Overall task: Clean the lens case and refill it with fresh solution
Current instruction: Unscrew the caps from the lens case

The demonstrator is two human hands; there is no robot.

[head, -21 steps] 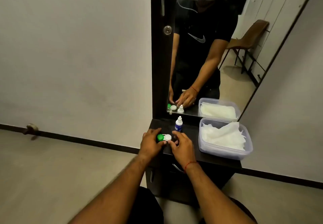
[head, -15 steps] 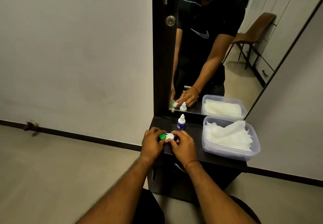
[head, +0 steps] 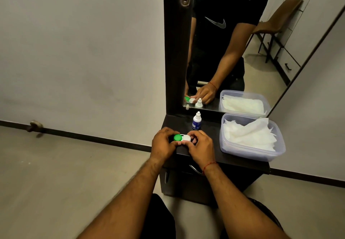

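A small lens case with one green cap and one white cap sits between both hands over the dark dresser top. My left hand grips the green-capped side. My right hand curls its fingers round the white cap. Just behind the case stands a small white and blue solution bottle, upright with its cap on.
A clear plastic tub full of white tissues stands on the right of the dresser top. A tall mirror rises behind and reflects the hands, bottle and tub. Drawer handles show below the front edge. Bare floor lies to the left.
The camera has tilted down and the hands sit lower in view. Both hands stay on the lens case, with the right fingers wrapped a little further round the white cap.
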